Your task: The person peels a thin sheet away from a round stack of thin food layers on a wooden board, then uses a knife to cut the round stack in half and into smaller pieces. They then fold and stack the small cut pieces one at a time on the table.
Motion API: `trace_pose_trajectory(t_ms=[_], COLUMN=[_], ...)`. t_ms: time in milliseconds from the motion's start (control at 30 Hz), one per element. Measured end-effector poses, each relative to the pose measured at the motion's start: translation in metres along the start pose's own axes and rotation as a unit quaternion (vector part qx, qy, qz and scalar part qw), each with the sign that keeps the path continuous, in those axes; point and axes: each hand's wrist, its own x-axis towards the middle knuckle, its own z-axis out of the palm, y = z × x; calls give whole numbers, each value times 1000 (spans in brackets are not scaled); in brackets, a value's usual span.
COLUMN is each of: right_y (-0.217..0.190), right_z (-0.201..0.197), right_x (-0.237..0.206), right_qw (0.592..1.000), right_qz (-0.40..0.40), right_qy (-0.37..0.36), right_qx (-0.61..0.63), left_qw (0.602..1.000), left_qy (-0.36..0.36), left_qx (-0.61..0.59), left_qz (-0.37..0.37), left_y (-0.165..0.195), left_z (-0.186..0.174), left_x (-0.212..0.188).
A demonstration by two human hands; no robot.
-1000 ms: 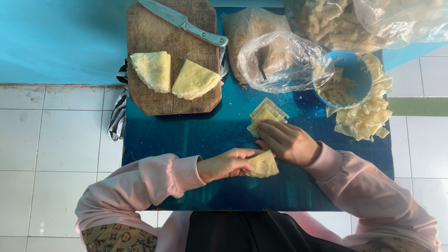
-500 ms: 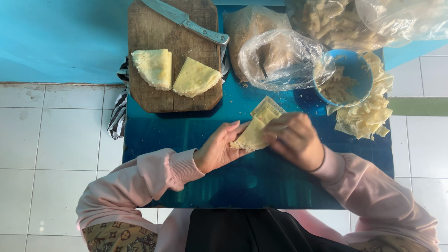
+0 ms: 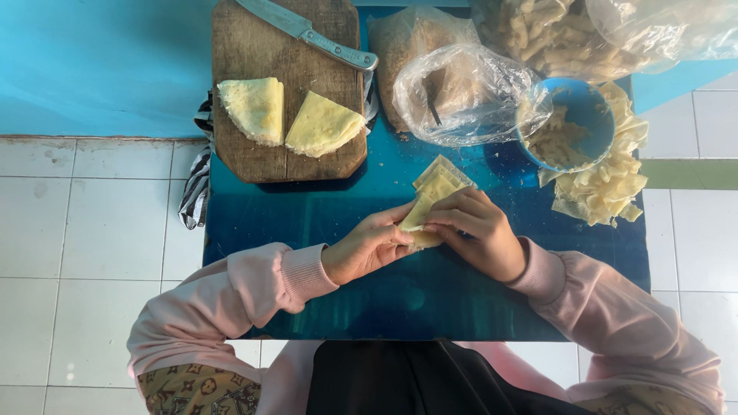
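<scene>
Both hands are working at the centre of the blue tabletop [image 3: 307, 230]: the left hand [image 3: 367, 250] and right hand [image 3: 477, 230] are pinching a pale yellow wrapper piece [image 3: 419, 219] between narrowed fingers, apparently so that it folds without tearing. A small stack of wrappers [image 3: 438, 178] is lying at 12 o'clock of the hands, within easy reach. A wooden cutting board [image 3: 254, 161] is carrying two folded crepe wedges [image 3: 288, 119] and a knife [image 3: 307, 31] at 10 o'clock, and a blue bowl [image 3: 596, 115] is sitting at 2 o'clock.

White tiled floor [image 3: 92, 253], turquoise wall [image 3: 100, 61], blue table [image 3: 430, 300].
</scene>
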Motion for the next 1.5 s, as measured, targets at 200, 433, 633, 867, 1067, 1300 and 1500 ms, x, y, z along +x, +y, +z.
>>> trace_pose_trajectory(t_ms=[200,433,633,867,1067,1300,1500], right_y=[5,6,8,2,-10,0,27], right_z=[0,0,0,1,6,8,11], right_x=[-2,-2,-4,-1,0,-10,-17], right_qw=[995,992,990,995,999,990,889], right_qz=[62,66,83,70,42,122,354], right_qy=[-22,-30,-32,-34,-22,23,105], right_qx=[74,101,105,70,-11,68,272], left_qw=[998,1000,999,997,997,997,997], left_qy=[59,27,42,71,67,49,45], left_qx=[-16,8,12,4,44,56,58], left_qz=[-20,-10,-20,-33,-19,2,6], left_y=[-3,0,3,0,-8,-12,-13], left_z=[-1,1,4,0,-2,-6,-8], left_x=[6,3,4,6,5,5,4])
